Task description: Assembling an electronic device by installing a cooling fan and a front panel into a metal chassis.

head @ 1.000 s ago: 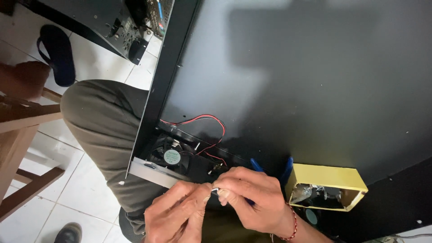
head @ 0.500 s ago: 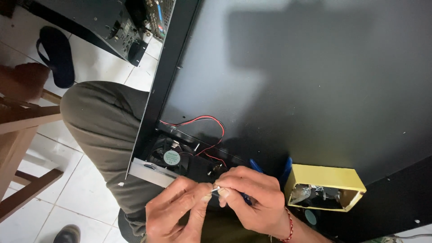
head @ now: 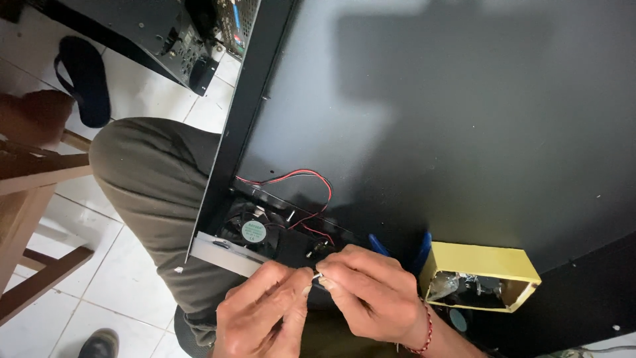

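Observation:
My left hand [head: 265,311] and my right hand [head: 371,295] meet at the bottom of the view, fingertips pinched together on a small pale part [head: 317,276]. They work over a black device with a small cooling fan [head: 252,230] and a grey metal edge [head: 225,252]. A red and black wire [head: 305,179] loops from the fan area across the black table [head: 450,119]. My right wrist wears a red bead bracelet [head: 425,331]. What the small part is cannot be made out.
A yellow open box [head: 480,273] with small metal parts stands right of my hands; blue tool handles [head: 397,245] lie beside it. My knee in olive trousers [head: 152,179] is left of the table. An open computer case [head: 179,33], a sandal [head: 83,76] and wooden furniture [head: 33,172] are on the tiled floor.
Both hands have stayed pinched together at the same spot with only slight finger movement. The view has shifted a little.

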